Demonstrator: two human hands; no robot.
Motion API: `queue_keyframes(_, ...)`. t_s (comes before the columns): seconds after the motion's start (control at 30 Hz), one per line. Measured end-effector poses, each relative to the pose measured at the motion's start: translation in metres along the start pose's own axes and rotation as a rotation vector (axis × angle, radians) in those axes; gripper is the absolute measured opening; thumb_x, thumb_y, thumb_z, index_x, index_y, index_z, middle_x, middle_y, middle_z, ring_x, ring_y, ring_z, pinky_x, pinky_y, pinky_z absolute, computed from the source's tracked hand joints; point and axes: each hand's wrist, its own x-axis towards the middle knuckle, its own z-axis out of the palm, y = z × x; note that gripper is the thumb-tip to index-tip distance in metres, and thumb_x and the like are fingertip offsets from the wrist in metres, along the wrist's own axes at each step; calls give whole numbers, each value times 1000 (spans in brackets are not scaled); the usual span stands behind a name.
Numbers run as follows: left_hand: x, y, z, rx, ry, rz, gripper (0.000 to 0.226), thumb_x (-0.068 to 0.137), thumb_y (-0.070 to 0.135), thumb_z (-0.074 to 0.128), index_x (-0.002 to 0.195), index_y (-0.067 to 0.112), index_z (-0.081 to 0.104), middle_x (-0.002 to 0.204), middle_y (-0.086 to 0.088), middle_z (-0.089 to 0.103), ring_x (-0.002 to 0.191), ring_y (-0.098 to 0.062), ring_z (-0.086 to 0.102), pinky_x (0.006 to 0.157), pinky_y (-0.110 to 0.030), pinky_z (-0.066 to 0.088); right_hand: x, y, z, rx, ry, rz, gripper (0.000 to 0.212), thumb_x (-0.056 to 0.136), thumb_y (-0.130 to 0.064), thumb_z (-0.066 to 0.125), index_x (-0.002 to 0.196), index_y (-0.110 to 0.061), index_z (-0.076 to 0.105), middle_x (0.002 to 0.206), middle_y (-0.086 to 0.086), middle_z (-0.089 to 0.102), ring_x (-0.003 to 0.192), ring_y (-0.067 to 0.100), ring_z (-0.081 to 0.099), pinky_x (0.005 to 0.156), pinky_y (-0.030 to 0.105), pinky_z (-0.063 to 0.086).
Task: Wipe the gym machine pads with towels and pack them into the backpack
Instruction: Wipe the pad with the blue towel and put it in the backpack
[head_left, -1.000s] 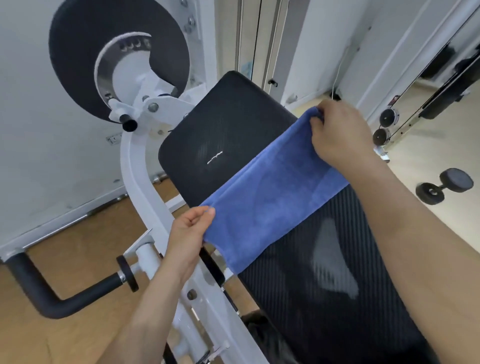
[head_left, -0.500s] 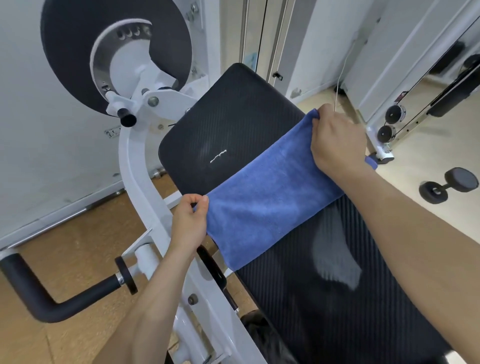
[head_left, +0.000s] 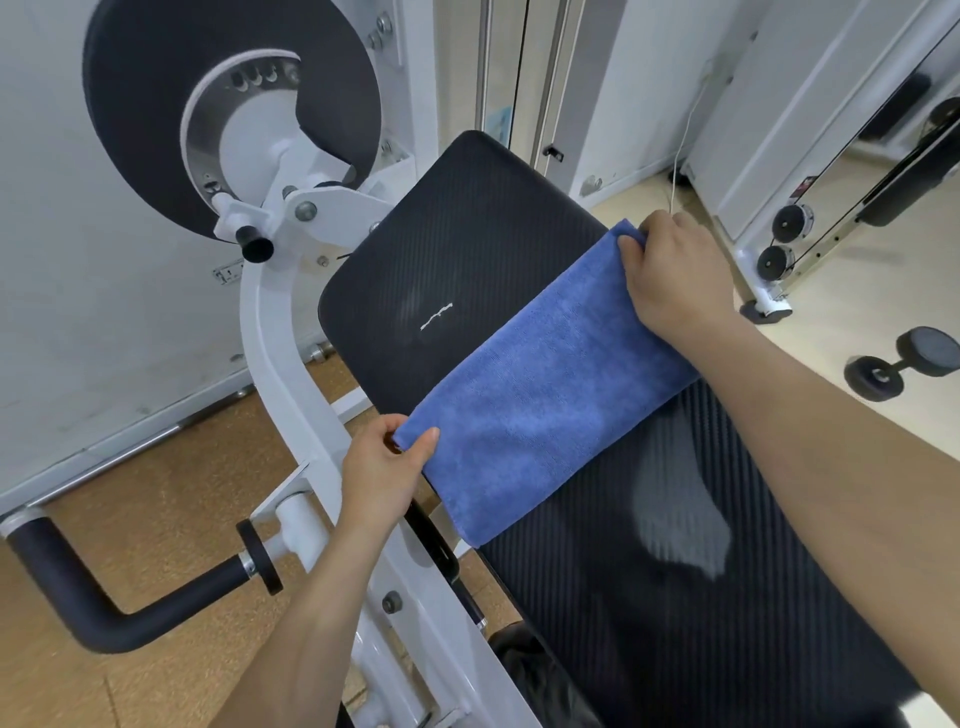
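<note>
A blue towel (head_left: 540, 395) lies stretched flat across the black textured pad (head_left: 457, 244) of a white gym machine. My left hand (head_left: 384, 473) pinches the towel's near left corner at the pad's left edge. My right hand (head_left: 675, 275) grips the far right corner at the pad's right edge. Below the towel the lower black pad (head_left: 701, 613) shows a pale wet-looking patch. No backpack is in view.
The white machine frame (head_left: 280, 374) rises at left with a round black disc (head_left: 156, 104) and a black padded handle (head_left: 78, 597). A dumbbell (head_left: 904, 364) lies on the floor at right, near a cable machine with pulleys (head_left: 779, 244). A dark object sits at the bottom centre.
Both hands slid the stretched towel slightly down and toward me along the pad; the grip on both corners is unchanged.
</note>
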Motion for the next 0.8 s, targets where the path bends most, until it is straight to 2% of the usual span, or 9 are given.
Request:
queue_keyframes(0.07, -2, 7, -4, 81, -41, 27, 15, 89, 34, 65, 84, 21, 62, 81, 2, 64, 73, -16, 61, 60, -24, 43, -2, -2, -1, 19, -11, 3, 33, 102, -29, 35, 106, 0, 51, 106, 20, 56, 93, 39, 53, 69, 39, 36)
queue_keyframes(0.13, -5, 13, -10, 73, -58, 52, 15, 92, 33, 61, 88, 19, 58, 83, 1, 63, 74, -16, 60, 60, -23, 43, -5, 0, -7, 40, -34, 13, 32, 103, -30, 33, 105, -1, 47, 100, 20, 58, 86, 39, 55, 67, 42, 38)
queue_keyframes(0.27, -4, 35, -22, -525, -146, -85, 11, 97, 28, 58, 106, 22, 54, 104, -5, 64, 85, -18, 64, 64, -28, 51, 0, 18, -35, 73, -143, 82, 35, 103, -33, 34, 108, -2, 48, 102, 22, 59, 82, 31, 44, 68, 38, 34)
queue_keyframes(0.33, 8, 53, -20, -644, -111, -57, 17, 97, 24, 57, 114, 27, 53, 109, 0, 64, 88, -13, 64, 64, -26, 51, 4, 31, -51, 141, -142, 173, 35, 101, -34, 38, 110, -3, 52, 109, 23, 59, 90, 33, 48, 74, 38, 36)
queue_keyframes(0.43, 30, 92, -7, -539, 4, 119, 29, 97, 23, 58, 121, 35, 47, 96, 6, 64, 81, -3, 64, 66, -18, 50, 5, 47, -64, 144, -13, 307, 34, 99, -36, 39, 112, -8, 53, 117, 23, 59, 107, 41, 52, 80, 41, 39)
queue_keyframes(0.5, 41, 111, 3, -473, 89, 151, 31, 95, 26, 59, 122, 30, 43, 81, 8, 58, 69, 3, 57, 62, -11, 45, -2, 52, -63, 87, 44, 352, 37, 98, -36, 41, 118, -7, 51, 122, 25, 55, 113, 42, 50, 84, 44, 40)
queue_keyframes(0.63, 41, 107, 15, -447, 98, 47, 21, 95, 29, 58, 105, 18, 42, 80, 9, 45, 69, -3, 46, 62, -17, 38, -30, 41, -44, 69, 138, 164, 46, 94, -27, 52, 136, -9, 46, 130, 25, 45, 121, 42, 43, 92, 51, 41)
queue_keyframes(0.73, 28, 87, 18, -347, -16, 168, 15, 93, 27, 62, 98, 23, 49, 87, 7, 57, 73, -3, 53, 67, -21, 43, -50, 14, -26, 146, 146, -39, 43, 93, -21, 49, 135, -11, 52, 136, 20, 48, 127, 38, 43, 95, 49, 43)
queue_keyframes(0.8, 26, 81, 21, -253, -70, 229, 12, 92, 21, 63, 95, 31, 57, 94, 15, 62, 80, 0, 56, 70, -18, 44, -57, -3, -14, 102, 55, -128, 41, 94, -25, 45, 132, -13, 55, 142, 18, 47, 136, 36, 38, 98, 51, 40)
